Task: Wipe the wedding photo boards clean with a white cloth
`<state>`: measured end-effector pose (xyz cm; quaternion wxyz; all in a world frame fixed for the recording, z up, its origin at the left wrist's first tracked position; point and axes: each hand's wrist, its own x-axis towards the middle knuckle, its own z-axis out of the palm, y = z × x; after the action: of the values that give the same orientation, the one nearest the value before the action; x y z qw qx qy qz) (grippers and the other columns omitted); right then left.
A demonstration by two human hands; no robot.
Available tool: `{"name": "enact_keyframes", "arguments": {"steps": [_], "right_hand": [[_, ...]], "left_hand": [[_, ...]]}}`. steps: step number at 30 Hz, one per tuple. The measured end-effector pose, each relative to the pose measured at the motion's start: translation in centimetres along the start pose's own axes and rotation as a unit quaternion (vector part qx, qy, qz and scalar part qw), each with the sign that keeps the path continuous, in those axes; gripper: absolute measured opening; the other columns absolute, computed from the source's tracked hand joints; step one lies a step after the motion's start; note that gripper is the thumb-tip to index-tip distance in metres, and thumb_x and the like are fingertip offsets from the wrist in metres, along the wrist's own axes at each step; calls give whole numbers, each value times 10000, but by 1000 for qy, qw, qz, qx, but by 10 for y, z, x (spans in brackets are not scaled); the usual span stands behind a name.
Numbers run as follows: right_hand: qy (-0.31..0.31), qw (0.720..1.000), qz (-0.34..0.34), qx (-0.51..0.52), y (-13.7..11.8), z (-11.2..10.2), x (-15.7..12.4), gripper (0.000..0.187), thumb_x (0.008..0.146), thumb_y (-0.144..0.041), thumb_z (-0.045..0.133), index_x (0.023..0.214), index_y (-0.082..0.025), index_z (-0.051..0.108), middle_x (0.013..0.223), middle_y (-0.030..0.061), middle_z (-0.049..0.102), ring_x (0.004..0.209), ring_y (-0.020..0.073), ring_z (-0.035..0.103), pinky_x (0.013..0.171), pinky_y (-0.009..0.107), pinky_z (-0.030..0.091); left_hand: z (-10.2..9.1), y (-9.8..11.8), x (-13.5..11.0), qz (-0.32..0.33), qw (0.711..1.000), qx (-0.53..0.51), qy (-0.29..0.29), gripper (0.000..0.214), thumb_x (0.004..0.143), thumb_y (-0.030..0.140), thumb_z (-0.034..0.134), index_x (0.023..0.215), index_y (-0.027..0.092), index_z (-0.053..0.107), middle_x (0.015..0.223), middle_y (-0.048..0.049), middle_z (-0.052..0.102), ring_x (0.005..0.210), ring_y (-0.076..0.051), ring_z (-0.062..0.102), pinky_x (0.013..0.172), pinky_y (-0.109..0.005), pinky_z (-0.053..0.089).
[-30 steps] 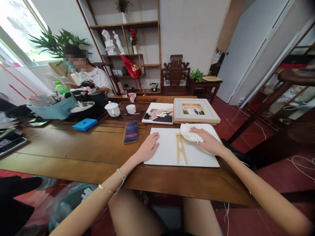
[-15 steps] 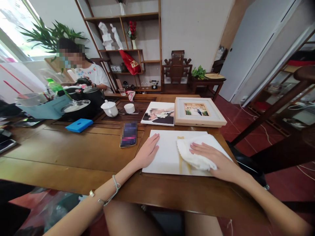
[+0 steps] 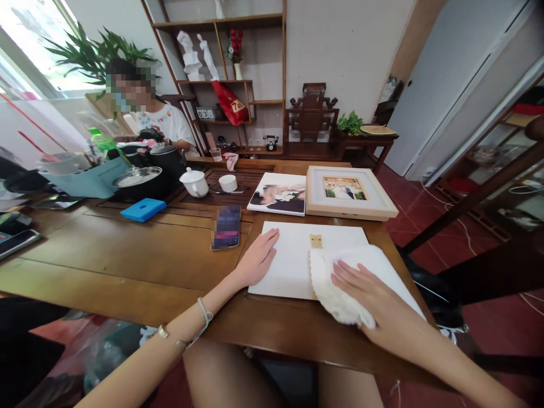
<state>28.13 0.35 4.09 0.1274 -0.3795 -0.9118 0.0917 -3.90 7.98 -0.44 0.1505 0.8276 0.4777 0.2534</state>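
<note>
A flat white board (image 3: 291, 260), with a small tan piece (image 3: 316, 241) near its far edge, lies on the wooden table. My left hand (image 3: 257, 259) rests flat on the board's left edge, fingers stretched out. Under my right hand (image 3: 361, 289) is a white cloth (image 3: 323, 283), held against the board's right half by the fingers and palm. The cloth hangs over the near edge of the board and hides the middle of it. Just beyond the board lie a photo panel (image 3: 278, 195) and a light wooden picture frame (image 3: 352, 212) with a photo inside.
A phone (image 3: 226, 228) lies left of the board, and a blue block (image 3: 143, 209) farther left. White lidded cup (image 3: 194, 182), small white cup (image 3: 228, 182) and dark pots stand behind. A person (image 3: 165, 122) sits at the far left. A dark chair (image 3: 480, 266) stands at right.
My right hand has drawn the white cloth toward me, past the board's near edge. More of the tan piece shows, while the tan strips below are now mostly covered. My left hand stays on the board.
</note>
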Motion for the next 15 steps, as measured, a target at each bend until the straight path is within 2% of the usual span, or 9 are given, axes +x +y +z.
{"name": "enact_keyframes", "arguments": {"steps": [2, 4, 7, 10, 12, 15], "right_hand": [[-11, 1000, -15, 10, 0, -3, -8, 911, 557, -29, 450, 1448, -211, 415, 1523, 49, 364, 1421, 231, 293, 1161, 500, 265], [-10, 999, -25, 33, 16, -5, -2, 874, 581, -29, 448, 1434, -221, 438, 1508, 48, 393, 1405, 229, 329, 1156, 496, 276], [32, 997, -16, 70, 57, -5, 26, 775, 638, -56, 465, 1397, -214, 487, 1467, 66, 460, 1384, 244, 369, 1151, 524, 266], [85, 992, 42, 79, 81, -2, 57, 692, 674, -86, 470, 1358, -180, 521, 1440, 93, 494, 1367, 252, 398, 1149, 530, 260], [104, 989, 83, 69, 78, 1, 68, 654, 677, -96, 464, 1326, -134, 544, 1420, 129, 509, 1355, 261, 416, 1155, 528, 251], [91, 990, 101, 49, 47, 4, 63, 646, 656, -96, 459, 1293, -96, 566, 1389, 164, 531, 1344, 282, 429, 1154, 545, 247]], "left_hand": [[0, -1, 0, 4, 1000, -3, 4, 482, 985, 295, 309, 1440, 169, 407, 1531, -111, 381, 1437, -240, 315, 1199, -487, 226], [0, -1, 0, 4, 1000, -2, 2, 485, 984, 294, 311, 1442, 166, 406, 1532, -113, 378, 1438, -242, 313, 1201, -483, 222], [0, -2, 0, 2, 1000, 2, -2, 488, 981, 289, 313, 1441, 155, 407, 1531, -121, 377, 1436, -243, 316, 1200, -482, 223], [0, -2, 0, 5, 1000, 3, -1, 487, 979, 283, 318, 1438, 152, 411, 1527, -122, 384, 1433, -244, 322, 1197, -489, 229], [0, -2, 0, 7, 1000, 2, 3, 483, 980, 285, 322, 1438, 162, 411, 1526, -117, 388, 1432, -241, 325, 1196, -492, 231], [0, -2, -1, 6, 1000, 2, 5, 483, 980, 288, 324, 1439, 163, 410, 1526, -117, 387, 1431, -240, 327, 1194, -493, 237]]}}
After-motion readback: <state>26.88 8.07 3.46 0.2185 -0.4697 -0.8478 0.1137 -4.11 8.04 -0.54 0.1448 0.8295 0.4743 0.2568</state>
